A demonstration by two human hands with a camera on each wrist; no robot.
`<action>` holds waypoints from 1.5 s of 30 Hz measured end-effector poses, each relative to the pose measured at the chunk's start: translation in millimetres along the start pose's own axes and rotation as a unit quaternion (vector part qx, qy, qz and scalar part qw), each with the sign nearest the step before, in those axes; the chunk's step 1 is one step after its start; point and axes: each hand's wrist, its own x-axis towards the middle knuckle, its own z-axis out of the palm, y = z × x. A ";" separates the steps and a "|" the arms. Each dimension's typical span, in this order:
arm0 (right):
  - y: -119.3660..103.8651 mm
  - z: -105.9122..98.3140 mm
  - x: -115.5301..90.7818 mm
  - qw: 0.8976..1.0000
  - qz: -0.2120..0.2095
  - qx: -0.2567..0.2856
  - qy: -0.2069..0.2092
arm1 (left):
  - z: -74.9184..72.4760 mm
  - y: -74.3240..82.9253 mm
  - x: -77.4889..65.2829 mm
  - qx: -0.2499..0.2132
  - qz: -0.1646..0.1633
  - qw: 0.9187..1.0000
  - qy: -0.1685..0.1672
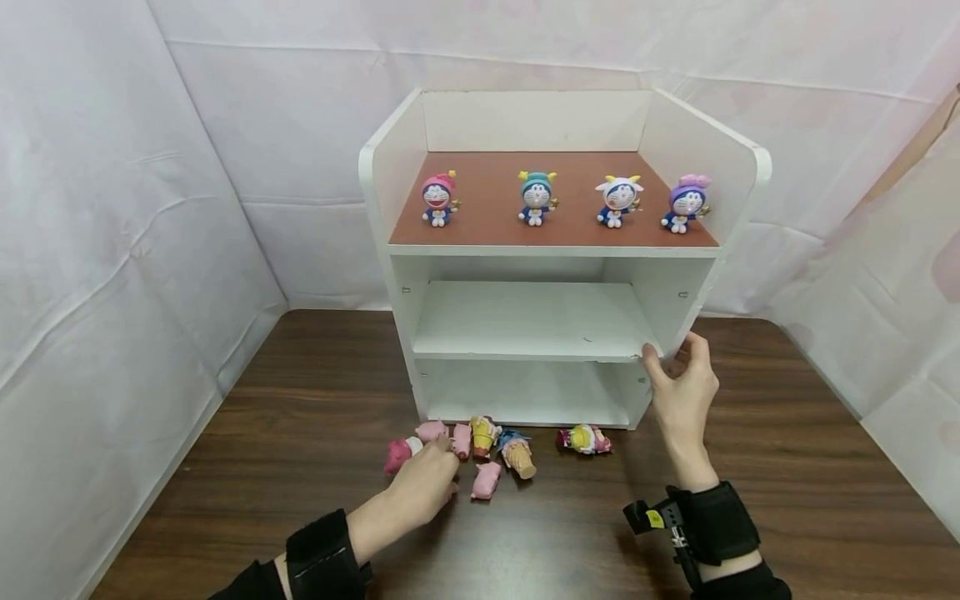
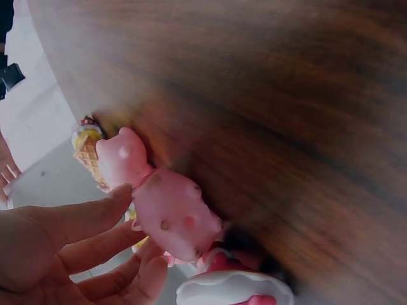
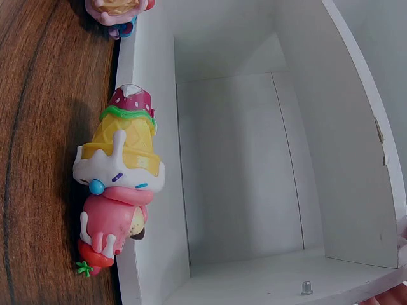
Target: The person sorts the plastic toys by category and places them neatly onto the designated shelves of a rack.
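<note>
My left hand [image 1: 426,483] is low over the table among small toy figures. In the left wrist view, its thumb and bent fingers pinch the edge of a pink pig figure [image 2: 178,216]; the head view hides this pig behind the hand. Beside it lie another pig figure [image 1: 486,481], an ice-cream-cone figure [image 1: 519,458], a yellow figure [image 1: 483,435] and a pink-and-white figure [image 1: 402,454]. My right hand [image 1: 684,396] grips the right side panel of a white shelf unit [image 1: 525,252], thumb at the front edge, fingers outside.
On the shelf unit's brown top stand several blue-and-white cat figures, one in a pink cap [image 1: 438,198], another in a purple one [image 1: 686,203]. An ice-cream figure [image 3: 124,146] lies against the unit's front base. White cloth walls [image 1: 112,250] surround the wooden table [image 1: 300,400].
</note>
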 end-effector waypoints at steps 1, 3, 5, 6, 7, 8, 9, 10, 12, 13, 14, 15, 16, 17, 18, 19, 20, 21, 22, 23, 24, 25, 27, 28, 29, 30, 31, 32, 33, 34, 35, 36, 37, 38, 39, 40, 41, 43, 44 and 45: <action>-0.1 0.0 0.1 1.000 0.000 -0.001 0.000 | 0.2 -0.4 -0.9 0.003 0.004 1.000 0.004; -0.2 0.0 0.2 1.000 -0.001 -0.002 0.001 | 0.3 -1.0 -2.8 0.005 0.012 1.000 0.011; -0.3 -0.3 0.3 1.000 -0.001 -0.001 0.002 | 0.3 -1.1 -5.0 0.002 0.016 1.000 0.019; -0.4 -0.4 0.3 1.000 -0.001 -0.001 0.002 | 0.5 -1.3 -6.1 0.000 0.017 1.000 0.023; -0.5 -0.5 0.3 1.000 -0.001 0.000 0.002 | 0.3 -1.4 -7.4 -0.004 0.014 1.000 0.027; -0.6 -0.6 0.4 1.000 -0.001 0.001 0.002 | 0.2 -1.5 -9.0 -0.009 0.011 0.999 0.031; -0.6 -0.7 0.4 1.000 -0.001 0.003 0.001 | 0.2 -1.6 -10.7 -0.016 0.006 0.999 0.036; -0.7 -0.8 0.4 1.000 -0.001 0.004 0.001 | 0.4 -2.0 -12.3 -0.022 0.001 0.999 0.041; -0.7 -1.0 0.3 1.000 0.001 0.004 0.000 | 1.4 -3.3 -15.8 -0.036 -0.010 0.998 0.053; -0.8 -1.1 0.2 1.000 0.001 0.004 0.001 | 2.3 -4.2 -17.6 -0.044 -0.014 0.997 0.059; -0.8 -1.2 0.2 1.000 0.001 0.004 0.002 | 3.1 -5.1 -19.5 -0.051 -0.018 0.996 0.065; -0.8 -1.3 0.2 1.000 0.001 0.003 0.002 | 4.1 -6.0 -21.4 -0.056 -0.021 0.996 0.072; -0.7 -1.3 0.2 1.000 0.000 0.003 0.003 | 5.1 -6.9 -23.3 -0.061 -0.023 0.995 0.078; -0.7 -1.4 0.2 1.000 0.000 0.002 0.005 | 6.1 -7.9 -25.2 -0.065 -0.023 0.994 0.084; -0.7 -1.4 0.3 1.000 0.000 0.002 0.006 | 7.1 -8.8 -27.2 -0.070 -0.022 0.993 0.089; -0.7 -1.5 0.5 1.000 -0.001 0.003 0.007 | 7.7 -9.5 -29.1 -0.074 -0.022 0.993 0.094; -0.6 -1.5 0.6 1.000 -0.001 0.002 0.008 | 8.0 -9.9 -30.8 -0.077 -0.022 0.992 0.098; -0.6 -1.5 0.7 1.000 -0.001 0.003 0.008 | 8.3 -10.5 -32.2 -0.078 -0.022 0.992 0.101; -0.7 -1.6 0.8 1.000 -0.001 0.003 0.009 | 8.4 -10.8 -33.5 -0.079 -0.022 0.991 0.102; -0.7 -1.6 0.8 1.000 -0.001 0.004 0.009 | 8.2 -10.9 -34.8 -0.078 -0.024 0.992 0.101; -0.7 -1.6 0.8 1.000 0.000 0.004 0.009 | 7.7 -10.8 -35.9 -0.074 -0.029 0.992 0.098; -0.8 -1.6 0.7 1.000 0.000 0.004 0.008 | 6.9 -10.4 -36.7 -0.068 -0.035 0.993 0.094; -0.8 -1.6 0.5 1.000 0.000 0.004 0.007 | 5.3 -9.4 -38.1 -0.056 -0.048 0.994 0.083; -0.8 -1.5 0.4 1.000 -0.001 0.005 0.007 | 4.4 -8.7 -38.6 -0.051 -0.053 0.994 0.076; -0.7 -1.4 0.2 1.000 -0.001 0.005 0.006 | 3.5 -7.8 -39.0 -0.045 -0.057 0.995 0.070; -0.5 -1.4 0.1 1.000 -0.001 0.005 0.006 | 2.9 -6.9 -39.2 -0.039 -0.060 0.995 0.064; -0.4 -1.3 0.0 1.000 -0.002 0.005 0.006 | 2.5 -6.0 -39.3 -0.037 -0.059 0.996 0.059; -0.2 -1.2 0.0 1.000 -0.001 0.006 0.006 | 2.3 -5.1 -39.5 -0.036 -0.058 0.996 0.053; 0.1 -1.1 0.0 1.000 -0.001 0.006 0.006 | 2.7 -4.3 -39.6 -0.032 -0.055 0.997 0.049; 0.3 -0.9 0.0 1.000 0.000 0.008 0.006 | 3.2 -3.6 -39.8 -0.028 -0.054 0.997 0.044; 0.5 -0.8 0.0 1.000 0.001 0.009 0.005 | 4.0 -3.0 -39.9 -0.023 -0.052 0.998 0.041; 0.6 -0.6 0.1 1.000 0.001 0.010 0.004 | 5.3 -2.8 -40.1 -0.020 -0.051 0.998 0.038; 0.7 -0.5 0.0 1.000 0.002 0.011 0.004 | 6.5 -2.6 -40.1 -0.017 -0.051 0.998 0.035; 0.8 -0.4 0.0 1.000 0.002 0.010 0.004 | 8.0 -2.8 -40.1 -0.012 -0.051 0.998 0.034; 0.9 -0.3 -0.1 1.000 0.001 0.010 0.003 | 9.0 -2.9 -40.1 -0.009 -0.052 0.998 0.033; 1.0 -0.3 -0.2 1.000 0.001 0.010 0.003 | 9.8 -3.0 -40.2 -0.006 -0.053 0.998 0.032; 1.0 -0.3 -0.3 1.000 0.000 0.009 0.003 | 10.6 -3.1 -40.0 -0.003 -0.053 0.998 0.032; 0.9 -0.2 -0.4 1.000 0.000 0.009 0.002 | 11.3 -3.2 -39.5 0.004 -0.051 0.998 0.036; 0.9 -0.2 -0.4 1.000 0.000 0.009 0.002 | 11.5 -3.2 -39.1 0.007 -0.050 0.998 0.037; 0.9 -0.2 -0.4 1.000 0.001 0.010 0.002 | 11.3 -3.1 -38.9 0.010 -0.050 0.998 0.039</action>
